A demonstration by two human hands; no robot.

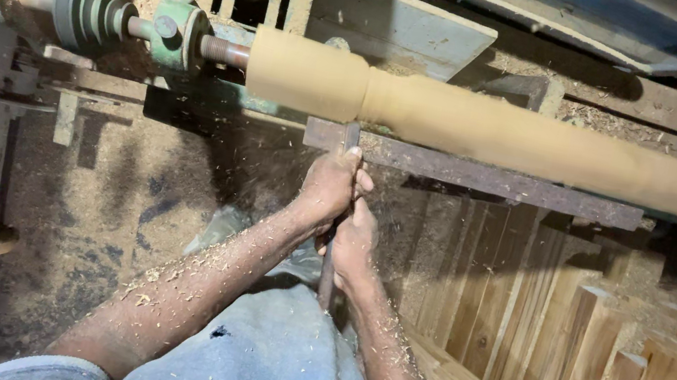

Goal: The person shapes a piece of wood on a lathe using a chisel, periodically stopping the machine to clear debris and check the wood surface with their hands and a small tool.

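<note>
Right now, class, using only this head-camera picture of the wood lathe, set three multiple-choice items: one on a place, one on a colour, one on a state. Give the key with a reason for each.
1. Where does the chisel rest?
A. on the tool rest bar below the wooden spindle
B. on the floor
C. on the stacked planks

2. What colour is the lathe headstock?
A. red
B. pale green
C. yellow

3. How is the chisel held?
A. by one hand only
B. by no hand
C. by both hands, left hand forward, right hand behind

Key: 1 A, the blade crosses the bar just under the wood. 2 B, its housings show worn green paint. 3 C, both fists wrap the shaft, chips flying round them.
</note>
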